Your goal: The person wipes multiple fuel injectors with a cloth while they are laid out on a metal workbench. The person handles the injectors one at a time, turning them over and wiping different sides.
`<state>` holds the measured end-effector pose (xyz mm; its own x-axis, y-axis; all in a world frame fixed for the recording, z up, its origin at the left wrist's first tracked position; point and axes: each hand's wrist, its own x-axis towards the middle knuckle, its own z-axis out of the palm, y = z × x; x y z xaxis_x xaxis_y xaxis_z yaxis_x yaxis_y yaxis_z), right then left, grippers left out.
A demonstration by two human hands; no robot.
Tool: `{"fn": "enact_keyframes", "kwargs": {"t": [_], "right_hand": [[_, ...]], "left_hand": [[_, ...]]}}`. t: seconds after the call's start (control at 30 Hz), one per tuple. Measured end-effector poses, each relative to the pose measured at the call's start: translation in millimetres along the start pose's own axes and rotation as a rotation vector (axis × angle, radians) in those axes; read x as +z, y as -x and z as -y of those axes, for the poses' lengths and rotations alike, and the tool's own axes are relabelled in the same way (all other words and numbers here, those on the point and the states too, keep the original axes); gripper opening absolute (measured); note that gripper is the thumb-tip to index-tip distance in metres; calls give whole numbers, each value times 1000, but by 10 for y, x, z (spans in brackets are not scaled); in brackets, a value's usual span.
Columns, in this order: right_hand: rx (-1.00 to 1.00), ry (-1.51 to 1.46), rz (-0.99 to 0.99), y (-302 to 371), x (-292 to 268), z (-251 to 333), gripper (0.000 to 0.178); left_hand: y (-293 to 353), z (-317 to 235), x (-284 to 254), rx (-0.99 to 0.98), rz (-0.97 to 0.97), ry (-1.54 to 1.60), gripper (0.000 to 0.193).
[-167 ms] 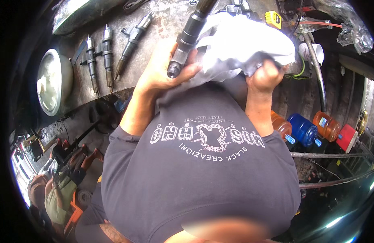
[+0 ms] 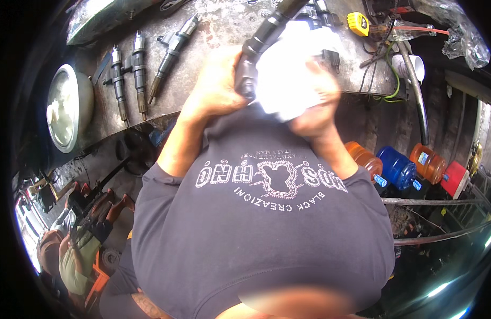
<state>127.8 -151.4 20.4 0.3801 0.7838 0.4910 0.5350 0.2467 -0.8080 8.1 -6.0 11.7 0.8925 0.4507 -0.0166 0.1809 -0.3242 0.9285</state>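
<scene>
A dark metal fuel injector (image 2: 252,53) slants up and away over the bench, its threaded end toward my body. Around its near part my left hand (image 2: 216,80) is closed. Beside it my right hand (image 2: 321,109), blurred by motion, grips a bunched white cloth (image 2: 289,77). The cloth lies against or right next to the injector; glare hides where they meet. On the bench to the left are three more injectors: one (image 2: 118,85) at the outside, one (image 2: 139,74) beside it, and one tilted (image 2: 173,56).
A white bowl (image 2: 86,106) sits at the bench's left edge. Beyond the cloth lie more injector parts (image 2: 324,16). At the right are a yellow tape measure (image 2: 357,24), a white cup (image 2: 415,69) and a dark hose (image 2: 415,101). Large bottles (image 2: 397,169) lie below; people sit at lower left.
My right hand has swung left and inward with the cloth, bunching it by the injector. The injector's near end has shifted slightly right and turned.
</scene>
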Motion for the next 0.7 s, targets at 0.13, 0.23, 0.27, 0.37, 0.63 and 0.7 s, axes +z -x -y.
{"fn": "enact_keyframes", "kwargs": {"t": [0.13, 0.23, 0.27, 0.37, 0.63, 0.7], "right_hand": [[3, -72, 129, -118, 30, 46, 32], [-54, -106, 122, -82, 64, -59, 33], [-104, -152, 98, -66, 67, -85, 33], [-185, 8, -3, -103, 8, -32, 35], [-88, 107, 64, -95, -8, -52, 35], [-83, 78, 111, -108, 1, -89, 32]], "left_hand": [[-11, -19, 26, 78, -48, -88, 33], [-10, -48, 22, 131, -79, -146, 36], [-7, -63, 28, 143, -93, -156, 37], [24, -161, 57, 162, -149, -177, 38], [40, -136, 21, 83, -200, -335, 23], [47, -128, 15, 98, -210, -426, 20]]}}
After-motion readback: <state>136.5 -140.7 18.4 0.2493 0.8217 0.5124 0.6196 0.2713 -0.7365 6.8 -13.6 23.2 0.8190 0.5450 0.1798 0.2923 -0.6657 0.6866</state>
